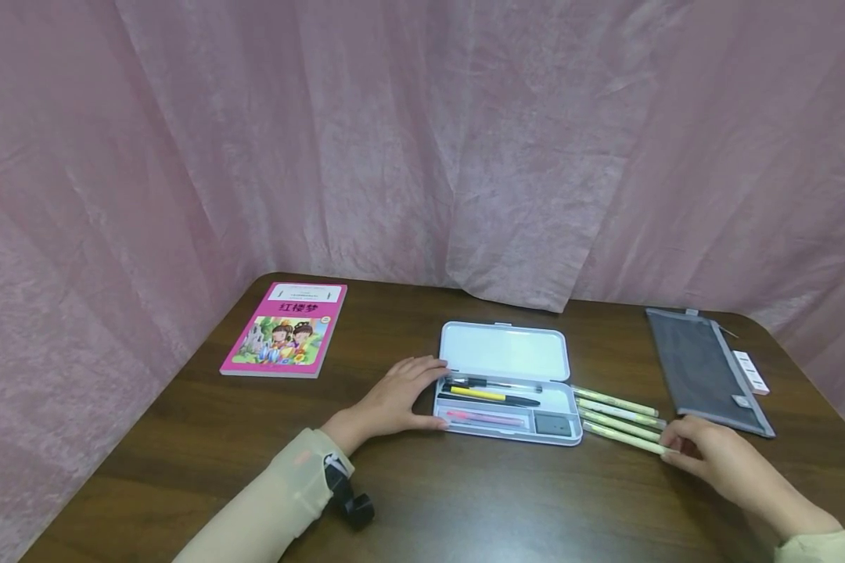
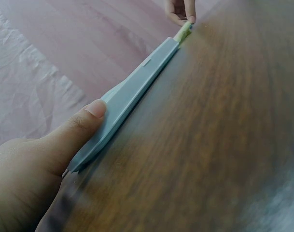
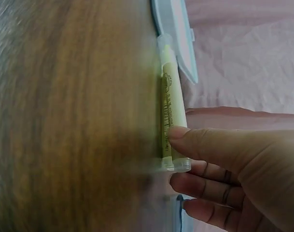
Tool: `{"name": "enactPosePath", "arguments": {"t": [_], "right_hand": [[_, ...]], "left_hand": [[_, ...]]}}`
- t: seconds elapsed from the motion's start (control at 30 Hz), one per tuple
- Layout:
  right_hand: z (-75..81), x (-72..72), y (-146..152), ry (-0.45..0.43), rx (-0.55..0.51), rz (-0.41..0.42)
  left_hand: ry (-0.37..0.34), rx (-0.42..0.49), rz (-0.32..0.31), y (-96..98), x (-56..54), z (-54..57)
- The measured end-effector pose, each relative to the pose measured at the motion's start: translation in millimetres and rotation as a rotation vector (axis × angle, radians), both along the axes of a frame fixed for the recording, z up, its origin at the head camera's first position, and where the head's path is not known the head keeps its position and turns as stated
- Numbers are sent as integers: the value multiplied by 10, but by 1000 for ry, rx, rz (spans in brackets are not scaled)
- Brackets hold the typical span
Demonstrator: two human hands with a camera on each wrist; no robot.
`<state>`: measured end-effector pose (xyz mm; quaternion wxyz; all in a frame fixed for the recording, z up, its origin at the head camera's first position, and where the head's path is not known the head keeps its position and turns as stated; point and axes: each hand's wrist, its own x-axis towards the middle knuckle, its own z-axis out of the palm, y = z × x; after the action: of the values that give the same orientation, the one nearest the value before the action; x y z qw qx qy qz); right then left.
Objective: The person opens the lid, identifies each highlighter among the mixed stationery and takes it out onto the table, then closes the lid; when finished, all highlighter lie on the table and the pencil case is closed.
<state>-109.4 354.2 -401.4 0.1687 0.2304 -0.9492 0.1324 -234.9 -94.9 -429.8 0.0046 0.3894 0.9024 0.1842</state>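
A pale blue pencil case [image 1: 503,352] lies with its lid folded back in the head view. My left hand [image 1: 401,395] holds its left end, thumb [image 2: 96,110] against the near wall and fingers at the far side. Inside are a clear-and-black pen [image 1: 493,384], a yellow-and-black pen [image 1: 489,393], a pink stick-like item [image 1: 486,418] and a dark grey block [image 1: 552,424]. Several pale yellow highlighters [image 1: 616,402] lie side by side off the case's right end. My right hand [image 1: 721,457] pinches the nearest highlighter [image 3: 171,101] near its right end, fingers partly curled beneath the thumb.
A pink picture-cover book [image 1: 285,328] lies at the left back of the brown wooden table [image 1: 507,500]. To the right are a grey mesh zip pouch [image 1: 704,367] and a small white box [image 1: 751,372] beside it. A pink curtain [image 1: 394,156] hangs behind the table's far edge.
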Motion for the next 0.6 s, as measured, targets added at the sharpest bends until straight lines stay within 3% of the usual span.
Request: {"name": "enactPosePath", "arguments": {"t": [0.37,0.6], "right_hand": [[61,-13,-51,-198,111,-138],[61,-36,-60,-207,118,-145]], "left_hand": [[37,9,-9,6,19,-3],[44,18,-16,2,20,3]]}}
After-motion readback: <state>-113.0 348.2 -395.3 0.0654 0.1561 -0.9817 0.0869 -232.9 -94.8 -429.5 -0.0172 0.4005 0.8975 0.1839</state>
